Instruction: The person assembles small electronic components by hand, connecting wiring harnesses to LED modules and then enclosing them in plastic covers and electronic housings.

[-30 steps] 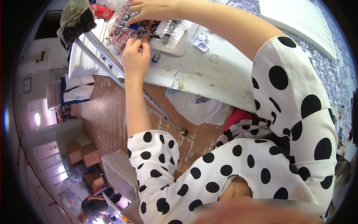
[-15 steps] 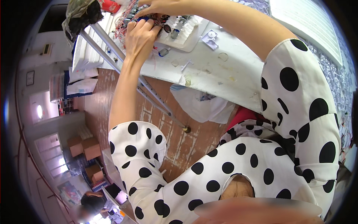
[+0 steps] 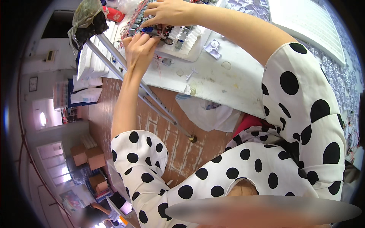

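A heap of small motors with red wires (image 3: 135, 26) lies at the far edge of the worktable, beside a white foam tray (image 3: 195, 53). My left hand (image 3: 139, 53) is at the near side of the heap with its fingers bent and closed; what its fingertips hold is hidden. Reaching across from the right, my right hand (image 3: 169, 13) hovers over the heap, fingers apart. A dark round piece (image 3: 168, 41) sits beside the left fingertips. One motor (image 3: 179, 44) rests in the ridged tray, and another loose motor (image 3: 166, 61) lies on the tabletop.
White plastic parts (image 3: 213, 49) lie on the worktable (image 3: 235, 85). Grey metal legs (image 3: 114, 57) with a bag on top stand at the left. A white bag (image 3: 209, 114) is below the table edge. Cardboard boxes (image 3: 94, 156) and another person (image 3: 93, 214) are farther left.
My left hand has shifted slightly down and left. My right hand has moved a little to the right, its fingers more in view. The whole view has tilted slightly.
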Demonstrator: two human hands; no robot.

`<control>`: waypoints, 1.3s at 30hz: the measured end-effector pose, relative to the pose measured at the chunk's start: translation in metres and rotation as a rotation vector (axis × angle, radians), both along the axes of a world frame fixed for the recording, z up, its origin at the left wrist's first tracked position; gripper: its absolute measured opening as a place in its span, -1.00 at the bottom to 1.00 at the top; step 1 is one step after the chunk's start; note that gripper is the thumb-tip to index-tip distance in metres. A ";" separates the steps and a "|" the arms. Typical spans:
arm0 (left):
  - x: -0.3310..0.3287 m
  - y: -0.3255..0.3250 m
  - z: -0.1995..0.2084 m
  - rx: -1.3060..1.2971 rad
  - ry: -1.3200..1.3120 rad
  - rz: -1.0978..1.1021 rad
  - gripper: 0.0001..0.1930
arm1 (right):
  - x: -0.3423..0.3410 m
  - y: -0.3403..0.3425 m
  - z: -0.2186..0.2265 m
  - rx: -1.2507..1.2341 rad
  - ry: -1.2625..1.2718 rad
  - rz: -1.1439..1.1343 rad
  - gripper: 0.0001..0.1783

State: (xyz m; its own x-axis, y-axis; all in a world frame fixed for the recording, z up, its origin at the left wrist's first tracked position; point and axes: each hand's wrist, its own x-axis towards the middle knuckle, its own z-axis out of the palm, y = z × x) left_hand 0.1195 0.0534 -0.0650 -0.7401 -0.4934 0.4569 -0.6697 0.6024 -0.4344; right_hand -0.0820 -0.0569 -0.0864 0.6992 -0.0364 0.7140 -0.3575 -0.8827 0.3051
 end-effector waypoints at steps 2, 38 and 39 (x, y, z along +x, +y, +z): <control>0.003 0.006 0.002 0.003 0.096 -0.005 -0.86 | -0.001 0.004 0.004 0.029 0.027 -0.010 -0.63; -0.068 0.019 0.030 0.744 1.491 -0.318 -0.71 | -0.039 0.034 0.029 1.111 -0.356 0.053 -0.76; -0.093 0.027 0.038 0.589 1.564 -0.289 -0.81 | -0.043 0.027 0.023 1.113 -0.355 0.049 -0.76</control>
